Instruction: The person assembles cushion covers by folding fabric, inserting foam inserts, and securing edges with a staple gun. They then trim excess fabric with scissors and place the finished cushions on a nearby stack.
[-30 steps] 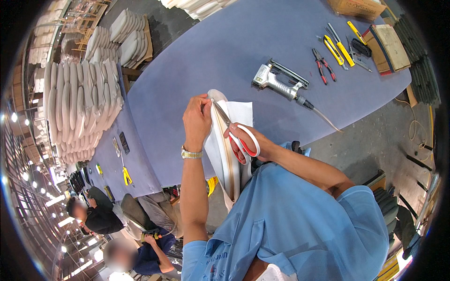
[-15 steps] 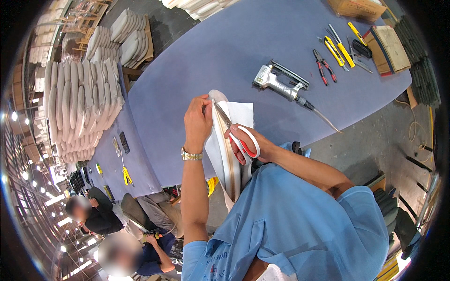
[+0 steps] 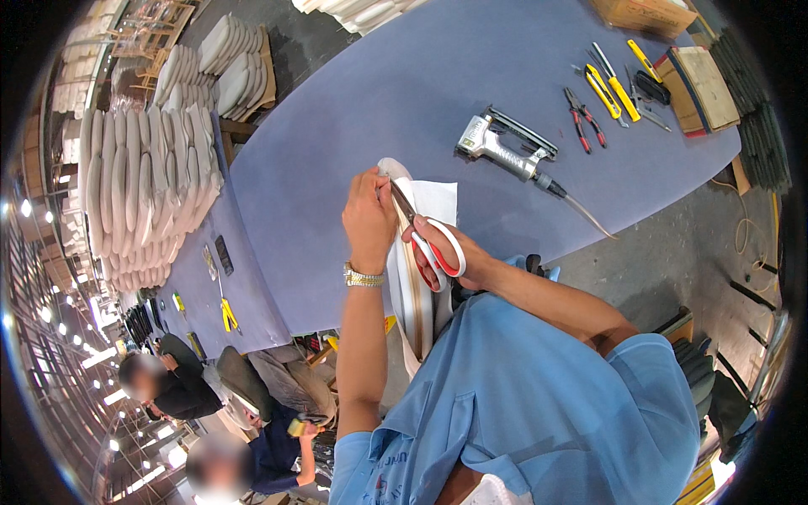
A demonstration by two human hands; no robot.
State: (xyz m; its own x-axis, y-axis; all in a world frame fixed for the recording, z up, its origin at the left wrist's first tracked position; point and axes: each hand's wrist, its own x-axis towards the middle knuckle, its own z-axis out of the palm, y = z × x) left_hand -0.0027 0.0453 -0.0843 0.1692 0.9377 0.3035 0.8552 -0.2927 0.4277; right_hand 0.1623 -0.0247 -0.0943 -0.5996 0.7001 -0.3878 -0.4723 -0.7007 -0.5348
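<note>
A light grey padded cushion (image 3: 427,316) stands on edge between my body and the table, a tan strip running along its edge. White cloth (image 3: 439,200) sticks out from its far right side. My left hand (image 3: 369,220), with a watch at the wrist, pinches the cloth edge near the cushion's far end. In my right hand (image 3: 471,259) are scissors (image 3: 456,244) with white and red handles. Their blades point away from me along the cushion's edge, the tips beside my left fingers. Whether the blades are parted is hard to see.
On the blue-grey table (image 3: 362,101) lie a silver staple gun (image 3: 505,150) with an air hose, red-handled pliers (image 3: 583,120) and yellow cutters (image 3: 602,91). A cardboard box (image 3: 697,88) sits far right. Stacked cushions (image 3: 147,185) stand left; two people work at lower left.
My left hand has shifted slightly right and turned over the cushion edge, covering more of the cloth. The scissors have barely moved. One person at lower left has moved an arm.
</note>
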